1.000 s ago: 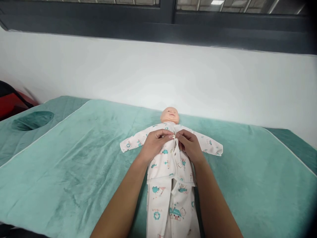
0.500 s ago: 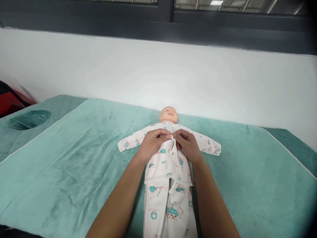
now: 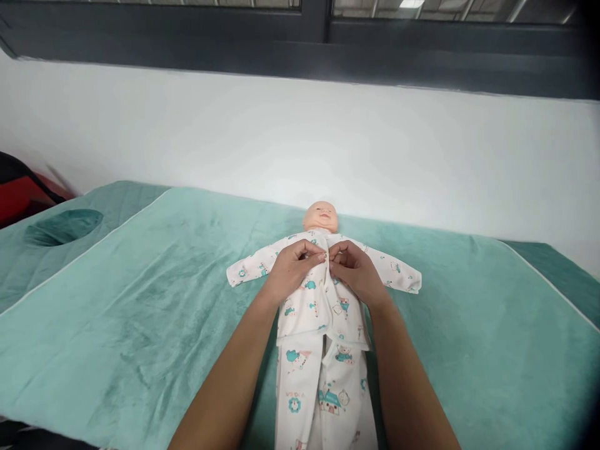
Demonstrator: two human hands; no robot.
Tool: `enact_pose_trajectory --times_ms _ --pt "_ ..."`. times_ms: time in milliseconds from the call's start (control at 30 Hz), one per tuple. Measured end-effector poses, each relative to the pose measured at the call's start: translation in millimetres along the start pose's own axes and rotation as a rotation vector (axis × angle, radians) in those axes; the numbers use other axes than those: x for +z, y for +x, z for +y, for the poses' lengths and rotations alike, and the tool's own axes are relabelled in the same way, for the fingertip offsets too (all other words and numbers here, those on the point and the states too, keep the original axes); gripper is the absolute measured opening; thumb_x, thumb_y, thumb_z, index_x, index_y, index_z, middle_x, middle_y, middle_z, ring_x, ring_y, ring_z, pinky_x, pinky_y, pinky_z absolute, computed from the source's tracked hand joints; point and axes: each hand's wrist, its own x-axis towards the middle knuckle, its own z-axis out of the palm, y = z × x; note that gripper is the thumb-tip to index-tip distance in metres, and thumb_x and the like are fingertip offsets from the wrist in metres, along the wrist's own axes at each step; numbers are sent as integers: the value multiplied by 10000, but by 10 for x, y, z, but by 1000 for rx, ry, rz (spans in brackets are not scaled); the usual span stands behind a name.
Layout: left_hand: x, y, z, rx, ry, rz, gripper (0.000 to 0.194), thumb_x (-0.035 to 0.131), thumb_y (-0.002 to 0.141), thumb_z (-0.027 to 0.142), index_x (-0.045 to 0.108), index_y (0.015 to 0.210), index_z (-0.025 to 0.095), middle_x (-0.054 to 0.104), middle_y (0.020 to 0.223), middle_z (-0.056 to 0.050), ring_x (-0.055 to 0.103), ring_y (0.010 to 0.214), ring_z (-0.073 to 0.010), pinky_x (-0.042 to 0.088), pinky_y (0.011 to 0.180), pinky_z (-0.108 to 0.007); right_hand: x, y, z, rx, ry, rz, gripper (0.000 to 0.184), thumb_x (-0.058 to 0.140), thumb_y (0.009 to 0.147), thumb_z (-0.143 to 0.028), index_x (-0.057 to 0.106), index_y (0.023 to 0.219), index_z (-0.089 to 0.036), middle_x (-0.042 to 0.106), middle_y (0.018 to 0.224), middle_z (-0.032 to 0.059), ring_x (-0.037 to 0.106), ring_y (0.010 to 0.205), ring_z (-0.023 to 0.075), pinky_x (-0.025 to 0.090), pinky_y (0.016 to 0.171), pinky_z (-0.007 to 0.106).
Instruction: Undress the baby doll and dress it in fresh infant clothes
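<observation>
A baby doll [image 3: 321, 217] lies on its back, its arms spread to the sides. It wears a white printed baby shirt [image 3: 302, 309] and matching white pants [image 3: 300, 394]. At the chest, my left hand [image 3: 295, 265] pinches the edge of the shirt's front opening between thumb and fingers. Facing it, my right hand [image 3: 356, 269] pinches the other edge of the opening, with bent fingers. Both fingertips nearly meet at the shirt's midline. Whether a button sits between them is hidden by the fingers.
The doll rests on a green velvety cover [image 3: 154, 300] spread over a bed. A face hole [image 3: 65, 227] opens at the far left. Behind stands a white wall [image 3: 262, 137] beneath a dark window frame [image 3: 225, 44]. A red and black object [image 3: 23, 194] is at the left edge.
The light button seen between my fingertips earlier is now out of sight. My right fingers have curled a little more, and the view has shifted slightly.
</observation>
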Motion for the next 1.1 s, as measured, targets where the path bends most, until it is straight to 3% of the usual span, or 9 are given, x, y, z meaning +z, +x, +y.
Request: enact_pose_trajectory --times_ms 133,300,400,567,767,1100 --pt "-26 2 -26 19 42 -13 249 657 845 417 687 861 170 661 810 -25 539 698 -125 395 644 -250 68 2 -28 -80 -157 93 152 669 772 -205 565 883 -215 525 779 -36 480 678 101 372 596 227" --pt "-70 -8 -2 2 124 -47 263 686 818 419 694 941 186 639 806 -10 499 654 -110 364 584 -234 121 -4 -36 -93 -305 145 148 646 783 -229 541 887 -217 519 842 -38 368 586 76 338 566 238" --pt "-77 -8 -4 -4 164 -38 235 685 810 369 697 969 196 642 816 -2 477 633 -99 356 572 -227 118 -1 -26 -148 -354 167 153 642 779 -214 538 891 -221 519 857 -30 423 673 100 376 655 248" --pt "-33 -7 -18 20 184 2 184 598 819 260 697 962 198 652 842 -3 510 660 -103 383 599 -227 84 16 8 -139 -324 156 186 645 765 -185 542 912 -231 523 882 -24 446 745 119 385 702 254" --pt "45 -21 12 135 281 61 327 557 742 136 642 1047 219 640 815 32 534 702 -101 414 661 -222 77 37 31 -141 -268 132 189 642 769 -184 567 937 -230 505 887 -16 440 755 122 389 699 256" --pt "32 9 20 24 -54 49 196 624 758 172 622 953 193 624 812 19 534 698 -94 390 641 -215 25 44 66 -148 -266 57 247 625 821 -237 592 1065 -238 529 964 18 488 847 146 411 762 274"
